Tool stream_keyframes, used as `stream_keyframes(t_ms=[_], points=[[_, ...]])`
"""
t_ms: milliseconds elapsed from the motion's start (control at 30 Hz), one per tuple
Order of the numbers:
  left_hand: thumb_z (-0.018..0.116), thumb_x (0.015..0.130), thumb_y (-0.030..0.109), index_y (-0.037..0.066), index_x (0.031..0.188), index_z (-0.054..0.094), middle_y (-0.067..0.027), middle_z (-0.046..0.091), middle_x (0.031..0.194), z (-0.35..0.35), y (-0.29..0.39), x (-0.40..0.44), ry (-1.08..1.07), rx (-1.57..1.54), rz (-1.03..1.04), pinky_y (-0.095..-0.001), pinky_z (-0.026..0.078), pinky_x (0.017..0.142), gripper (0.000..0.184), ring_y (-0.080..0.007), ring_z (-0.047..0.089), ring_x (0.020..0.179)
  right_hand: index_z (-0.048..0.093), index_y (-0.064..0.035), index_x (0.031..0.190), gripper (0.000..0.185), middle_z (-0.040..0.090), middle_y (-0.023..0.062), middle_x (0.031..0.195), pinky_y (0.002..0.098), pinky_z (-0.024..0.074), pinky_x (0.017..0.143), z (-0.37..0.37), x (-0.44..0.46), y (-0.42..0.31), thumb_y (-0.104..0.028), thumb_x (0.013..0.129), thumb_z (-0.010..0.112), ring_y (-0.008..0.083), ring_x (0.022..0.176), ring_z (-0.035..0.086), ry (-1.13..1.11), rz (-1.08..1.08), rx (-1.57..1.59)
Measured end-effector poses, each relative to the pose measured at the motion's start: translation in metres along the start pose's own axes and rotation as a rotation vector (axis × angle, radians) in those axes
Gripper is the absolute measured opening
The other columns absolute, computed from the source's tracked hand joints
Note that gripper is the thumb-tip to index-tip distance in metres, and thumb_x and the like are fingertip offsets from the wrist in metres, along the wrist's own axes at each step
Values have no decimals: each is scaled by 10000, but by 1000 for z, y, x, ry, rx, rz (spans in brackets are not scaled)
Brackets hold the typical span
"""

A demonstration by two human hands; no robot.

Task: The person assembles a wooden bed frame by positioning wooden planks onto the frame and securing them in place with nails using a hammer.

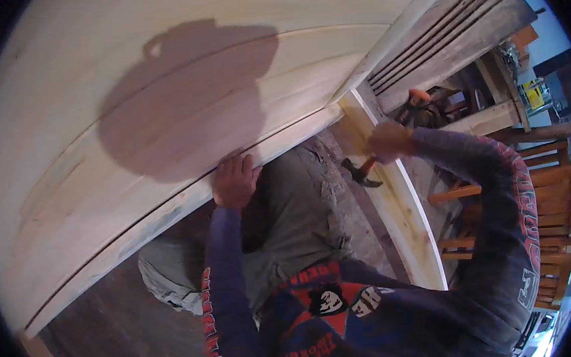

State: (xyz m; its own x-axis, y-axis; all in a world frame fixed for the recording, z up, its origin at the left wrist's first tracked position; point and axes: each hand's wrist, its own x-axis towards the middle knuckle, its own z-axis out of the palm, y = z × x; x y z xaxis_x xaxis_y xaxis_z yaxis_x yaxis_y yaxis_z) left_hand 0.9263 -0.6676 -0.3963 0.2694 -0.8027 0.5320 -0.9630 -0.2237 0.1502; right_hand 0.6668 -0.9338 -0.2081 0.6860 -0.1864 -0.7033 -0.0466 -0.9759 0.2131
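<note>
Hammer (367, 174) gripped in the right hand's (390, 141) closed fingers, near a pale board (406, 219).
Head-heavy and rigid, probably, and best held low on the handle; the large wooden panel (52, 197), likely stiff and unwieldy, is touched along its edge by the left hand's (234, 182) open fingers, with free movement hampered by the trousered leg (300, 197).
</note>
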Motion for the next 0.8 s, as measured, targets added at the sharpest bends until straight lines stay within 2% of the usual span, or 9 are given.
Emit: stream_keyframes(t_ms=[67,167,233,367,467,533,633,700,800], points=[[696,826,462,108,1068,629,-101,633,1043,0,-3,0,23,28,8,-428,497,890,434,-292,619,994,652,-177,939,249,674,129,748,499,537,616,-11,12,16,-390,810,640,364,719,680,-58,39,18],[693,828,470,110,1070,624,-115,632,1044,2,-4,-1,16,7,18,-426,496,882,439,-296,620,992,639,-128,878,288,665,136,717,490,534,600,-9,19,33,-406,802,644,369,691,672,137,115,4],[699,824,470,114,1070,618,-107,630,1027,2,-2,0,34,18,20,-429,496,868,440,-293,617,991,673,-172,1174,450,701,142,796,453,529,576,27,6,12,-469,836,647,348,672,685,178,235,33],[709,816,467,119,1059,612,-92,628,1002,3,-4,1,-31,22,15,-432,498,858,436,-286,614,990,616,-87,1203,496,683,127,753,444,507,536,30,-36,-50,-481,902,612,285,597,657,147,452,321],[690,835,425,124,1087,607,-45,569,927,-1,0,5,20,24,45,-398,476,771,402,-228,592,879,570,-24,1128,488,606,65,684,377,458,479,97,-45,-90,-478,949,576,183,516,558,598,267,1067],[711,824,439,116,1154,631,-63,624,1045,0,1,2,-71,16,-3,-433,482,879,468,-281,606,1009,556,-30,998,466,516,13,655,296,406,467,85,-47,-116,-495,961,560,111,522,477,314,670,1674],[710,835,361,108,1185,628,-72,577,928,-1,-1,8,45,-31,78,-422,477,796,440,-271,594,908,559,-46,930,444,507,12,640,275,384,475,63,-49,-111,-478,1000,488,101,554,499,579,591,1745],[712,832,362,109,1195,630,-77,589,959,-2,2,8,39,-32,59,-430,478,809,450,-276,596,921,573,-38,929,449,511,19,640,277,392,484,47,-37,-97,-466,1012,463,102,572,510,694,554,1805],[714,827,366,107,1202,632,-82,609,1009,-2,2,6,61,-32,18,-441,479,826,463,-281,600,942,585,-46,1029,402,503,-3,642,258,389,457,58,3,-71,-435,1001,488,92,514,496,1027,700,1565]])
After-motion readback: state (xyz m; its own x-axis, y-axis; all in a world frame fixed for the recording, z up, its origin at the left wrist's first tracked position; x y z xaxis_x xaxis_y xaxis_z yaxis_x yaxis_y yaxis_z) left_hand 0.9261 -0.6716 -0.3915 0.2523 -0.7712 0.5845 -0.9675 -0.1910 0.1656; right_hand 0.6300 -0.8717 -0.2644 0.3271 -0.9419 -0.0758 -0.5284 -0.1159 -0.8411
